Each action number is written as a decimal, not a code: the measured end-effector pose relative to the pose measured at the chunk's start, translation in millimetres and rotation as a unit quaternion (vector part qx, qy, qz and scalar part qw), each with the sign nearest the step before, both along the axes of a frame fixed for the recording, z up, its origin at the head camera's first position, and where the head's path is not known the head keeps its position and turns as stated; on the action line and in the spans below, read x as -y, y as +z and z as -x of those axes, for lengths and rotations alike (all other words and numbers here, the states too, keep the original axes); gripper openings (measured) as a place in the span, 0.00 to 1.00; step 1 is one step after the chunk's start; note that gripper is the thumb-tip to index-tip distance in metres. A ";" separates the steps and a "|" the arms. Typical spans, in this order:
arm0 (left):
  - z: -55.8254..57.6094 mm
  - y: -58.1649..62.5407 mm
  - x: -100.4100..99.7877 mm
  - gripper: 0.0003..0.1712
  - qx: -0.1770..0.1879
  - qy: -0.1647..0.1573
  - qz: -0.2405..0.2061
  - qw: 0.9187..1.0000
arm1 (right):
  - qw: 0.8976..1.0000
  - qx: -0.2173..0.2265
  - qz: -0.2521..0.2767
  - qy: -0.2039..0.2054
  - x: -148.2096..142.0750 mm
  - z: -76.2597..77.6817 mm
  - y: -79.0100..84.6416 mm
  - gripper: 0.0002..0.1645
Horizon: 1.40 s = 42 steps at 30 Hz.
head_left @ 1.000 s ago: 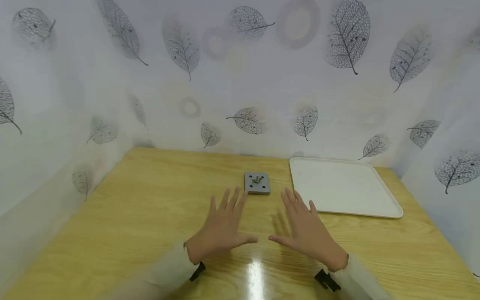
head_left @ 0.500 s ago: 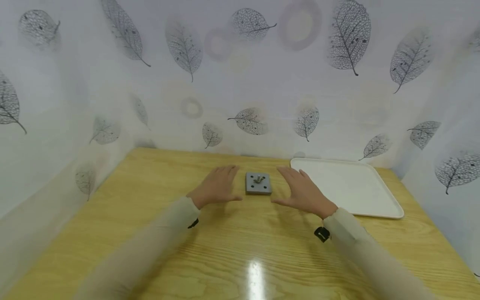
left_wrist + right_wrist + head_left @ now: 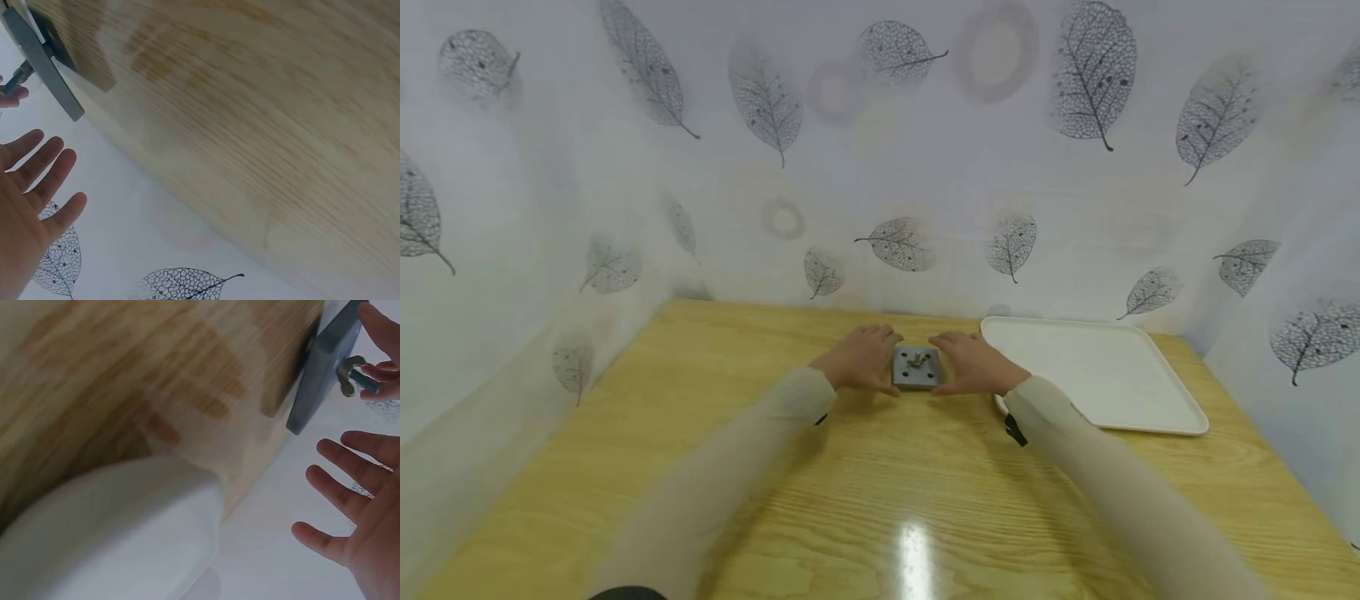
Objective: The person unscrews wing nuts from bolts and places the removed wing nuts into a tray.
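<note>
A square grey plate (image 3: 916, 378) with holes near its corners lies toward the back of the table. From its middle rises a bolt with a wing nut (image 3: 345, 375), side-on in the right wrist view. My left hand (image 3: 863, 358) is at the plate's left side and my right hand (image 3: 973, 364) at its right, thumbs nearest me. In the left wrist view the left fingers (image 3: 53, 175) are spread, apart from the plate's edge. The right fingers (image 3: 340, 487) look spread too. Whether either thumb touches the plate I cannot tell.
A white rectangular tray (image 3: 1097, 375) stands right of the plate, close beside my right hand and forearm. The wooden table (image 3: 820, 517) ends at the back against a white leaf-patterned curtain (image 3: 760, 250).
Both hands have moved forward over the table and then inward toward the plate from its two sides. The plate and tray have stayed where they were.
</note>
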State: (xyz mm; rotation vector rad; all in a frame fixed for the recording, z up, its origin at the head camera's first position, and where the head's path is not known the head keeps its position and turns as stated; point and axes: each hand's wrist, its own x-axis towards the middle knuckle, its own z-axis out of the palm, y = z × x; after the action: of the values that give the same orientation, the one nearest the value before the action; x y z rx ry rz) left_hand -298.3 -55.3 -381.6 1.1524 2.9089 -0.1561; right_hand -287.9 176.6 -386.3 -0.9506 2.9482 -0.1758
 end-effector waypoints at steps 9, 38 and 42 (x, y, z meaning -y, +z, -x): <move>10.4 -6.5 -9.1 0.61 0.031 0.023 0.010 0.999 | 0.998 0.049 -0.022 -0.013 6.3 14.5 -3.1 0.59; 20.7 -13.6 -18.0 0.50 0.066 0.054 0.027 0.996 | 0.996 0.083 -0.012 -0.005 12.5 27.6 -5.3 0.51; 20.3 -12.4 -15.4 0.49 0.059 0.047 0.009 0.997 | 0.997 0.074 -0.008 -0.003 11.8 25.5 -1.2 0.53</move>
State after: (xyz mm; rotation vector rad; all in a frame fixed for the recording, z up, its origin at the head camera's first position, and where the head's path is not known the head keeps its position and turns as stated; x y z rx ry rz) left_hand -318.6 -40.0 -394.0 0.9856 2.8446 -0.1105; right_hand -313.4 164.8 -387.6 -0.8847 2.8138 -0.2140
